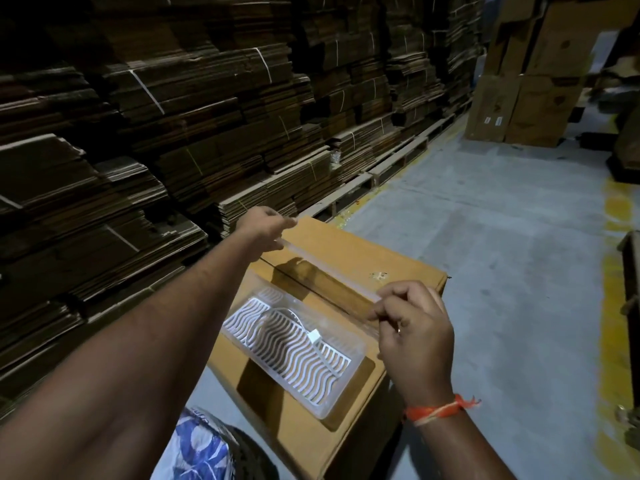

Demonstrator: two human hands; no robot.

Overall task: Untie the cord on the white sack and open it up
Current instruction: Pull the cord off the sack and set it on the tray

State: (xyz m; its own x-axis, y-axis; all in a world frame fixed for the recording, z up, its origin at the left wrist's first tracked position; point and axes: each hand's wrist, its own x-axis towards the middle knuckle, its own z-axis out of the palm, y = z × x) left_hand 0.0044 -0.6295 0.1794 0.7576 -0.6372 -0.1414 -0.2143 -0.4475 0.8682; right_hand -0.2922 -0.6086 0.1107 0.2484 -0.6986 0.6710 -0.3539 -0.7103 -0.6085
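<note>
A clear plastic bag (341,336) lies over a brown cardboard box (363,258). Inside it is a flat white piece with wavy slots (277,337) and a small white block (315,339). My left hand (263,225) pinches the far end of the bag's top strip (329,271). My right hand (414,329) pinches the near end, so the strip runs taut between them. At the bottom edge sits a white sack with blue print (197,452), apart from both hands. No cord shows on it.
Tall stacks of flattened cardboard (173,133) on pallets line the left side. Big upright cartons (530,98) stand at the back right. Grey floor (502,254) with a yellow line (620,271) runs along the right.
</note>
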